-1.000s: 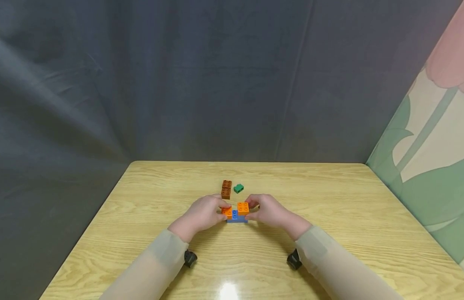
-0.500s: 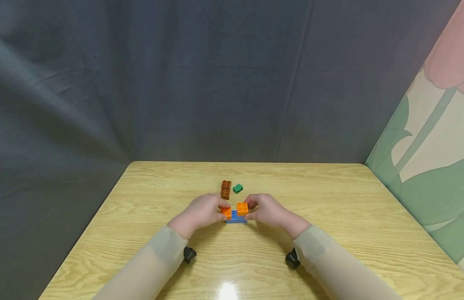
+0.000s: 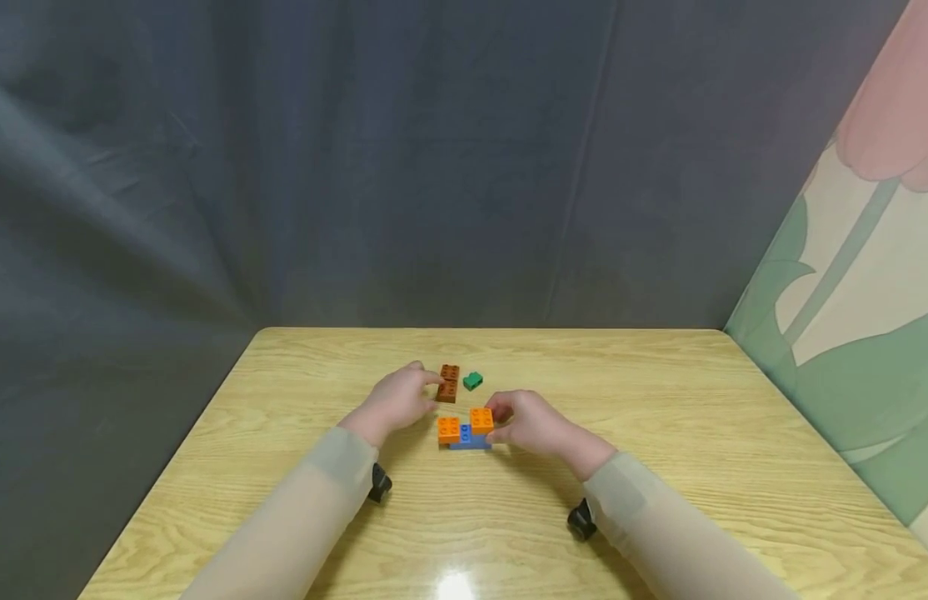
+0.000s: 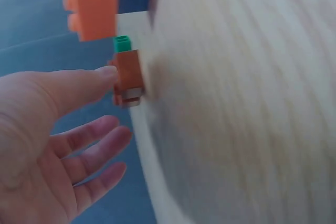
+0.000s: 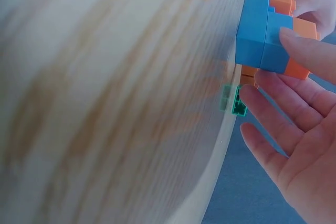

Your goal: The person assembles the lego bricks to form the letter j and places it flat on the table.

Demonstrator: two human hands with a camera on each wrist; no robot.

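My right hand pinches the right end of a stack of toy building bricks, thumb on the near side and a finger behind. At the stack's base lies a long blue brick, and the right wrist view shows a second blue brick on it. One orange brick overhangs the left end; another orange brick tops the right end. My left hand is beside two brown bricks, fingers spread and thumb extended. Whether its fingertips touch them, I cannot tell.
A small green brick lies just right of the brown bricks. The wooden table ends at a dark curtain behind, with a flower-patterned panel on the right.
My left hand has let go of the left orange brick and moved away and slightly left, to the brown bricks. The right hand stays on the stack.
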